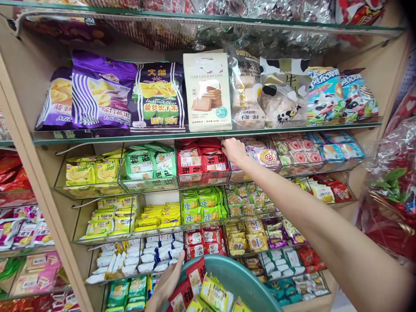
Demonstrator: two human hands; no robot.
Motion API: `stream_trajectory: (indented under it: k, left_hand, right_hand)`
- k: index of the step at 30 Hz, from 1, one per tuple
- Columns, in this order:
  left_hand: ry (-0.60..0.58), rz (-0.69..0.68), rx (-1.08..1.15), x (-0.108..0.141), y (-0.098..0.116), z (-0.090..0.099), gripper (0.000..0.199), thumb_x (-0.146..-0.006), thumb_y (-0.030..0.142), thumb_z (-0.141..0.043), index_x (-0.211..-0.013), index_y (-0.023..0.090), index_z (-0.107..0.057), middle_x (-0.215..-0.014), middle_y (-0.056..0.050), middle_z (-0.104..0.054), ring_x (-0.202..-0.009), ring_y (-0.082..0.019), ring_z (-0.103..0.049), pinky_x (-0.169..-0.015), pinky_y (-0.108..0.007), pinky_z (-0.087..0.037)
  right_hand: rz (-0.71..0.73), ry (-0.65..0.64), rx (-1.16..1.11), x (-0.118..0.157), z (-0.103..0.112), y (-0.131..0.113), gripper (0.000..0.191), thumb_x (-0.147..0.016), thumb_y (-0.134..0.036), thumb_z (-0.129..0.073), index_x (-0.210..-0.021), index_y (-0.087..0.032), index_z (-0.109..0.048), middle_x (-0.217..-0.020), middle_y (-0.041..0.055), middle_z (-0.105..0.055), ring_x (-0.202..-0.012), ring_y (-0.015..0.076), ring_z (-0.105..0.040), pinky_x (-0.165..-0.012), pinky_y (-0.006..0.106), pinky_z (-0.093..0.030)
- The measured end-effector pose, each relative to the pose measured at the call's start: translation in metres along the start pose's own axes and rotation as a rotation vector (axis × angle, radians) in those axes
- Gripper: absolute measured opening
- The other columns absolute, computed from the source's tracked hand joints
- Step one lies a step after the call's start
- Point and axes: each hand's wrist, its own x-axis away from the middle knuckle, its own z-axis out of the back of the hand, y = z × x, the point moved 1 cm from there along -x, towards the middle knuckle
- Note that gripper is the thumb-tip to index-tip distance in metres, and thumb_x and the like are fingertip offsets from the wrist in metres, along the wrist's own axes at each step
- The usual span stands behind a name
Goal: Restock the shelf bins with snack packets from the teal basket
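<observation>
My left hand (167, 277) is at the left rim of a teal plastic basin (253, 273), closed around its side, partly out of view at the bottom. In the basin lie red snack packets (182, 297) and yellow-green snack packets (214, 294). My right hand (234, 151) reaches into the upper tilted row, at the right edge of the compartment of red snack packets (212, 160). Its fingers are curled, with the tips hidden against the packets, so what they grip cannot be made out. Pink and white round-logo packets (264, 157) lie just right of it.
A glass shelf (208, 135) above my right hand holds purple chip bags (100, 91), a cream cake box (208, 91) and other bags. Clear dividers separate tilted rows of small packets below. A wooden upright (42, 173) stands left; plastic-wrapped goods (394, 182) hang right.
</observation>
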Motion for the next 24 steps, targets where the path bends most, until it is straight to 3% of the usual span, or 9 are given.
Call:
stream_trajectory:
  k: [12, 18, 24]
  left_hand:
    - [-0.027, 0.066, 0.063, 0.008, 0.005, 0.007, 0.083, -0.08, 0.073, -0.011, -0.113, 0.018, -0.064, -0.129, -0.011, -0.057, -0.122, -0.033, -0.049, -0.103, -0.043, -0.035]
    - [-0.054, 0.014, 0.054, 0.0, -0.004, 0.004, 0.081, -0.08, 0.073, -0.012, -0.12, 0.021, -0.06, -0.133, -0.01, -0.053, -0.126, -0.033, -0.045, -0.104, -0.043, -0.035]
    - [-0.063, -0.013, 0.065, 0.002, -0.005, 0.006, 0.076, -0.08, 0.073, -0.016, -0.102, 0.022, -0.067, -0.122, -0.009, -0.062, -0.121, -0.035, -0.049, -0.1, -0.044, -0.039]
  right_hand:
    - [0.01, 0.19, -0.101, 0.01, -0.005, -0.028, 0.033, -0.097, -0.027, -0.026, -0.113, -0.019, -0.055, -0.104, 0.0124, -0.061, -0.082, 0.0237, -0.061, -0.064, 0.029, -0.037]
    - [0.178, 0.298, -0.031, 0.016, -0.015, -0.043, 0.03, -0.097, -0.023, -0.027, -0.106, -0.021, -0.055, -0.111, 0.0097, -0.056, -0.087, 0.0198, -0.057, -0.056, 0.025, -0.034]
    - [0.364, 0.346, 0.058, 0.018, -0.028, -0.046, 0.032, -0.095, -0.014, -0.024, -0.109, -0.018, -0.052, -0.138, 0.0104, -0.043, -0.098, 0.0199, -0.053, -0.061, 0.027, -0.042]
